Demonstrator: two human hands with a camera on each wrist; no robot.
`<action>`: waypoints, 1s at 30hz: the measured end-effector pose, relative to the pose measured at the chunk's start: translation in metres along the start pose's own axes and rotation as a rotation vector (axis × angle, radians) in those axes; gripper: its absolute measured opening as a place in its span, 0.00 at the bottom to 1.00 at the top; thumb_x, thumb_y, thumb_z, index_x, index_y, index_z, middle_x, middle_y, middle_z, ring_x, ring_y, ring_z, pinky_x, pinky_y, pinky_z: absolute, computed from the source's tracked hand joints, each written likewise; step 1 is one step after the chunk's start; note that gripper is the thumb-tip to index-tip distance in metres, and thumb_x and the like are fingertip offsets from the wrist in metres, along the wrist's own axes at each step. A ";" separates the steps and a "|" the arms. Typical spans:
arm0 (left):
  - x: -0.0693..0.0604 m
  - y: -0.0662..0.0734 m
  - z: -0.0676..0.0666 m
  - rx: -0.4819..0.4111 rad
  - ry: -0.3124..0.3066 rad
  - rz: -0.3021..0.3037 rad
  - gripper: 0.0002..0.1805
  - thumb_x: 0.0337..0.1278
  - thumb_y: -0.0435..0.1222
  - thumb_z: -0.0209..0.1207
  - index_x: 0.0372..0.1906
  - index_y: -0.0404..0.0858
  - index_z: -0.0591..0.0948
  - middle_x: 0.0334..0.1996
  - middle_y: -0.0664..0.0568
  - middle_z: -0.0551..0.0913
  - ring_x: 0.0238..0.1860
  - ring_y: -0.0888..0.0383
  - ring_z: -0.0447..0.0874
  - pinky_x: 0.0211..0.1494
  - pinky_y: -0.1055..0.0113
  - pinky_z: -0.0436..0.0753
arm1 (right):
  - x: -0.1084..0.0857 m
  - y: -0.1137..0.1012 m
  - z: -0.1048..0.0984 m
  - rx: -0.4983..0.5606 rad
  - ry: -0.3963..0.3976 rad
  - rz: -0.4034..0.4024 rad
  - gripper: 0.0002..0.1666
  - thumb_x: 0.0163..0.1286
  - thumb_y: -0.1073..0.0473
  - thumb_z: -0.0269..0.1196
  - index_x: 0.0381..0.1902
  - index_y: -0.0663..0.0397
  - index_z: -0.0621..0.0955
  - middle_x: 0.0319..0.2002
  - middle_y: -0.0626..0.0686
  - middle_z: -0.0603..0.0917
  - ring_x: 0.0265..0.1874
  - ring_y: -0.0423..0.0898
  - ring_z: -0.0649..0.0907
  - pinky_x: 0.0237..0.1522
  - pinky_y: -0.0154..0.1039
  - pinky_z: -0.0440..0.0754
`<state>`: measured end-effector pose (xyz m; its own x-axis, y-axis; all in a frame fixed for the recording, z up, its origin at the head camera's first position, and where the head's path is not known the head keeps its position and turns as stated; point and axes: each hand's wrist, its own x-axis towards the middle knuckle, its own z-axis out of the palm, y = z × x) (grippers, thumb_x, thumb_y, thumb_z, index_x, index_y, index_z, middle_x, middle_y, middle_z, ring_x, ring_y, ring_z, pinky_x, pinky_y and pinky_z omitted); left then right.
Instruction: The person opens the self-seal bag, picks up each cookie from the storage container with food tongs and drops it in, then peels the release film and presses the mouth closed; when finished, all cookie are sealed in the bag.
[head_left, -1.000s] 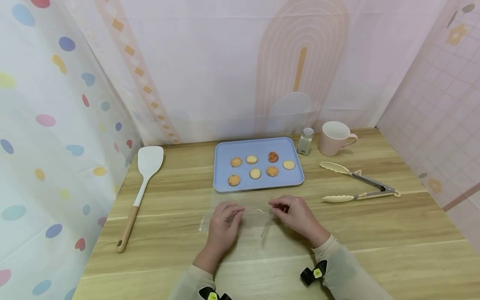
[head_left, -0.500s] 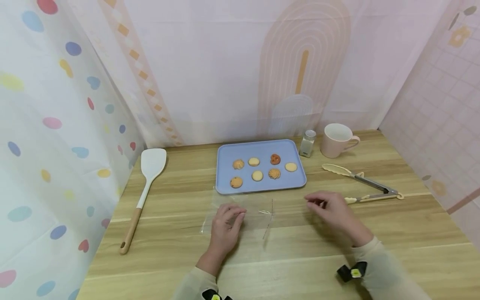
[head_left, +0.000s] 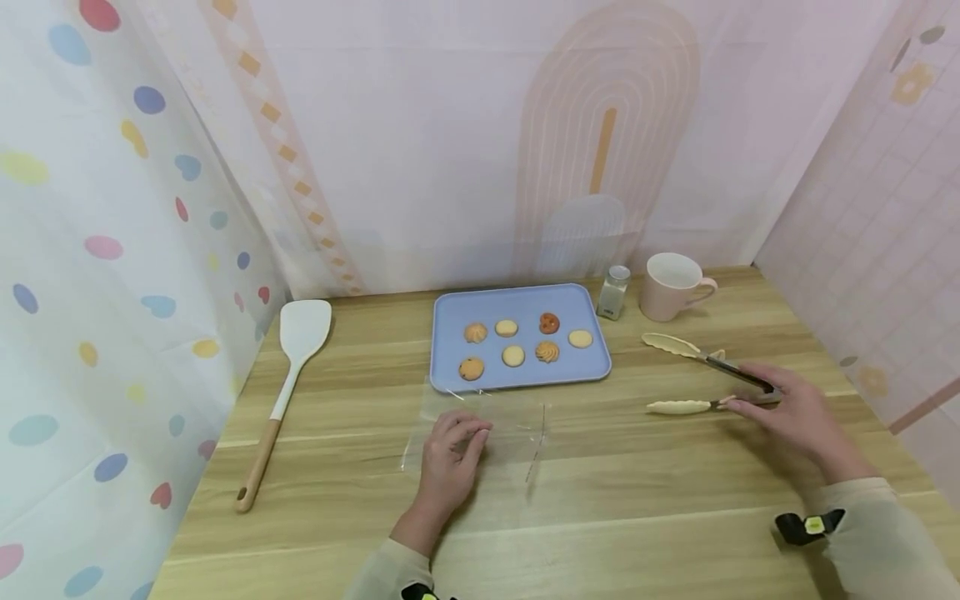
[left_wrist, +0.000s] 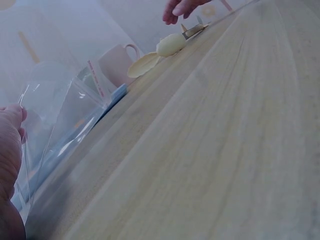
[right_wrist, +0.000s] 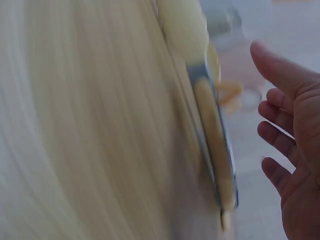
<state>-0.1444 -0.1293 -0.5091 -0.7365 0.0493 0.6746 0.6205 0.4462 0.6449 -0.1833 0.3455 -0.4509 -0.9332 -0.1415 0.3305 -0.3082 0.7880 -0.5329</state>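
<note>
My left hand point(head_left: 448, 460) pinches a clear plastic zip bag point(head_left: 513, 450) between thumb and fingers. The bag lies almost flat in the head view; the left wrist view shows its upper layer point(left_wrist: 55, 95) raised off the wood, with the red-marked strip at its far end. Over the handles of a pair of cream-tipped metal tongs point(head_left: 678, 407) hovers my right hand point(head_left: 795, 414). Its thumb and fingers are spread apart, and a gap separates it from the tongs point(right_wrist: 215, 135) in the right wrist view. The tongs lie spread on the table, their hinge end partly hidden by the hand.
Behind the bag is a blue tray point(head_left: 517, 297) with several cookies point(head_left: 547, 352). A glass shaker point(head_left: 613, 293) and a pink mug point(head_left: 667, 287) stand at the back right. On the left lies a white spatula point(head_left: 294, 350) with a wooden handle.
My right hand has left the bag's right end and travelled right to above the tongs, its fingers spreading. The left hand stays on the bag.
</note>
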 end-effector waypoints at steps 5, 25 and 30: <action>0.000 -0.001 -0.001 0.015 0.003 -0.008 0.04 0.57 0.28 0.63 0.35 0.39 0.86 0.35 0.52 0.82 0.41 0.54 0.78 0.44 0.69 0.75 | 0.003 0.019 -0.008 -0.012 -0.147 0.063 0.45 0.54 0.49 0.74 0.65 0.64 0.71 0.61 0.73 0.70 0.56 0.77 0.68 0.49 0.71 0.66; -0.002 0.002 -0.001 0.005 0.009 -0.030 0.04 0.58 0.29 0.62 0.35 0.39 0.86 0.35 0.52 0.82 0.39 0.55 0.77 0.43 0.68 0.74 | -0.003 0.026 -0.005 -0.076 -0.184 0.004 0.39 0.52 0.49 0.75 0.56 0.66 0.77 0.55 0.72 0.75 0.53 0.75 0.71 0.48 0.69 0.67; -0.002 0.001 -0.001 0.005 0.008 -0.021 0.04 0.58 0.29 0.62 0.35 0.39 0.86 0.34 0.52 0.82 0.39 0.55 0.77 0.42 0.69 0.74 | -0.013 0.021 -0.004 -0.096 -0.153 -0.035 0.34 0.48 0.50 0.77 0.51 0.62 0.81 0.50 0.69 0.80 0.47 0.70 0.77 0.44 0.62 0.74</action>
<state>-0.1422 -0.1296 -0.5091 -0.7474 0.0323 0.6636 0.6033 0.4512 0.6576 -0.1765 0.3666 -0.4633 -0.9416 -0.2536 0.2216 -0.3290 0.8335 -0.4438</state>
